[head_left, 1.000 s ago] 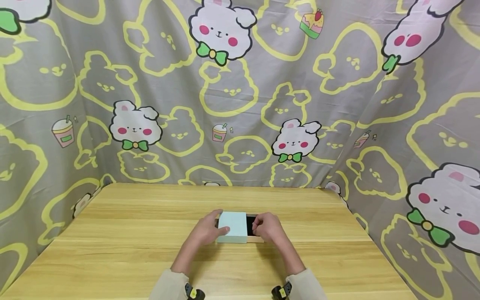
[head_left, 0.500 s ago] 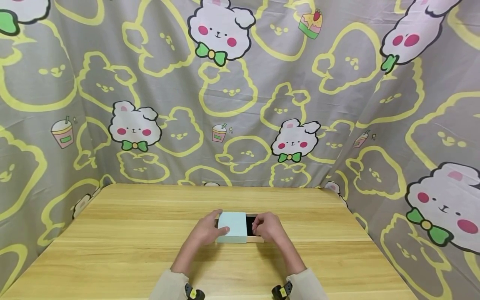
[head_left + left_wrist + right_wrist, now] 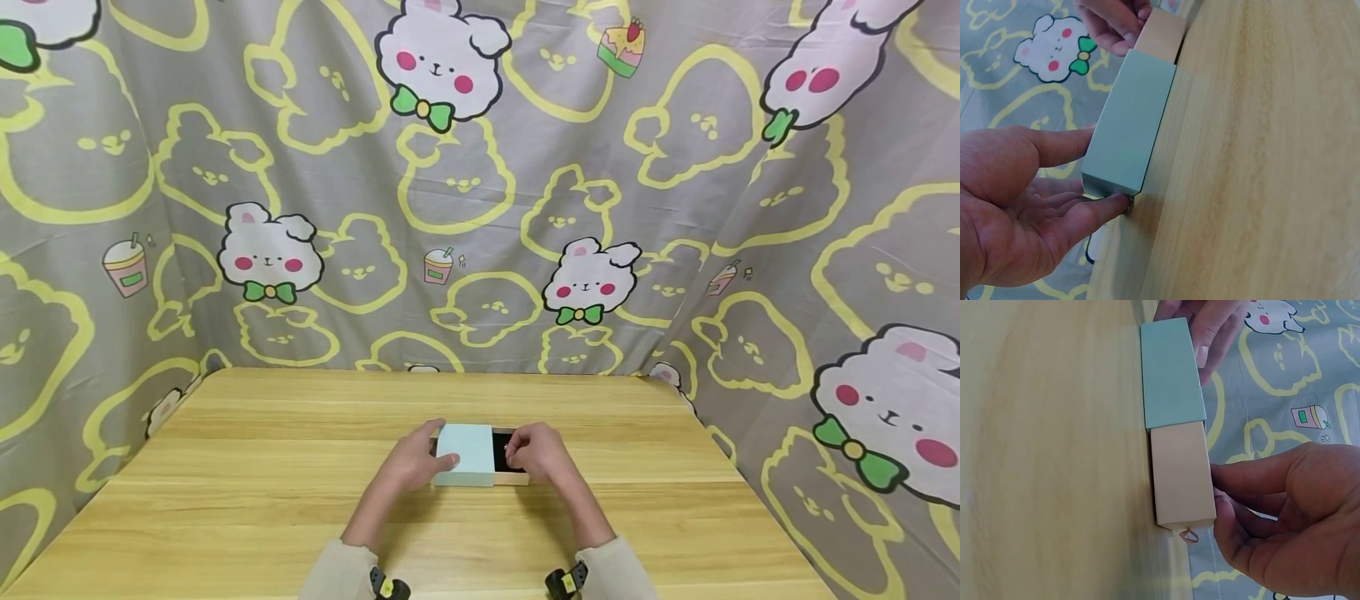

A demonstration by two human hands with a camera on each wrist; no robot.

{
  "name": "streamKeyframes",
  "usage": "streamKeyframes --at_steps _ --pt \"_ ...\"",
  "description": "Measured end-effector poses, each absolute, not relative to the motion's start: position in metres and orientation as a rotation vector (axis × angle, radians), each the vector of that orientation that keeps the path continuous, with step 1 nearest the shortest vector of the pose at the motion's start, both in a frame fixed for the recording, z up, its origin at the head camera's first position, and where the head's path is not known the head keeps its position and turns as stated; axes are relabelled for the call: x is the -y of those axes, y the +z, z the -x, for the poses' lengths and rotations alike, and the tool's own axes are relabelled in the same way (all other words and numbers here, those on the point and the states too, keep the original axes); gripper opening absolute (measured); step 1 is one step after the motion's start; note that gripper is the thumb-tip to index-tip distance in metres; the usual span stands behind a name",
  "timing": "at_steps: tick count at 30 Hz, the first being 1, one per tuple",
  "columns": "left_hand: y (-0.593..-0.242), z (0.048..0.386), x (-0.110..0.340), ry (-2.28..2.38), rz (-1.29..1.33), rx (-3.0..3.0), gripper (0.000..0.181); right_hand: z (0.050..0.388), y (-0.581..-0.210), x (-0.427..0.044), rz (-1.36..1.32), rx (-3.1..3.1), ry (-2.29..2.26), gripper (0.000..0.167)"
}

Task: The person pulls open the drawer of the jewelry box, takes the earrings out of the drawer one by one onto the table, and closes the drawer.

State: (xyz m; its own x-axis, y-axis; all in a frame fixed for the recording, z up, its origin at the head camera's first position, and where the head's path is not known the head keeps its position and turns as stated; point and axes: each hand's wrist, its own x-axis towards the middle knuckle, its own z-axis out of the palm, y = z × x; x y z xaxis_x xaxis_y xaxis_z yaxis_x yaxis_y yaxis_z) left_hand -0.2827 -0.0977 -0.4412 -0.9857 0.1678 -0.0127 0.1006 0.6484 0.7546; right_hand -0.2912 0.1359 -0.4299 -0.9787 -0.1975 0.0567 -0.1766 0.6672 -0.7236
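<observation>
A pale blue-green box sleeve point(image 3: 467, 447) lies on the table, with its beige drawer point(image 3: 1182, 472) slid partly out to the right. Black lining point(image 3: 501, 457) shows inside the drawer. My left hand point(image 3: 412, 461) grips the sleeve's left end, thumb on top and fingers around the end. Curled fingers of my right hand point(image 3: 542, 455) reach down into the drawer's opening. A tiny bright thing point(image 3: 506, 447) shows at those fingertips; its kind and whether they pinch it are unclear. From the drawer's end hangs a small ribbon loop point(image 3: 1189, 535).
The box sits on a wood-grain table point(image 3: 300, 433). A grey curtain point(image 3: 480, 250) with cartoon rabbits surrounds the back and both sides. Dark straps with yellow marks point(image 3: 389, 587) are worn on both wrists.
The right hand has shifted very slightly to the right, its fingers still inside the drawer. The left hand and the box look the same.
</observation>
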Motion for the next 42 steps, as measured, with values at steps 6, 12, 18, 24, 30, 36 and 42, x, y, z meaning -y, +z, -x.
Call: streamKeyframes --at_steps 6,12,18,24,30,36,42 --pt "-0.443 0.283 0.098 1.261 -0.228 -2.786 0.072 0.294 -0.427 -0.14 0.277 -2.882 -1.268 0.012" --pt "-0.444 0.283 0.098 1.269 -0.221 -2.782 0.072 0.297 -0.424 -0.147 0.22 -2.944 -1.31 0.013" --pt "-0.444 0.283 0.098 1.267 -0.22 -2.782 0.071 0.3 -0.422 -0.155 0.177 -2.96 -1.373 0.01" --pt "-0.443 0.283 0.098 1.269 -0.227 -2.777 0.072 0.304 -0.423 -0.164 0.103 -2.985 -1.363 0.007" --pt "-0.441 0.283 0.098 1.275 -0.236 -2.781 0.072 0.305 -0.423 -0.171 0.062 -3.006 -1.347 0.008" --pt "-0.441 0.282 0.099 1.271 -0.235 -2.783 0.072 0.306 -0.423 -0.179 0.047 -3.043 -1.315 0.004" --pt "-0.442 0.282 0.098 1.276 -0.226 -2.777 0.072 0.307 -0.425 -0.187 0.009 -3.023 -1.308 0.003"
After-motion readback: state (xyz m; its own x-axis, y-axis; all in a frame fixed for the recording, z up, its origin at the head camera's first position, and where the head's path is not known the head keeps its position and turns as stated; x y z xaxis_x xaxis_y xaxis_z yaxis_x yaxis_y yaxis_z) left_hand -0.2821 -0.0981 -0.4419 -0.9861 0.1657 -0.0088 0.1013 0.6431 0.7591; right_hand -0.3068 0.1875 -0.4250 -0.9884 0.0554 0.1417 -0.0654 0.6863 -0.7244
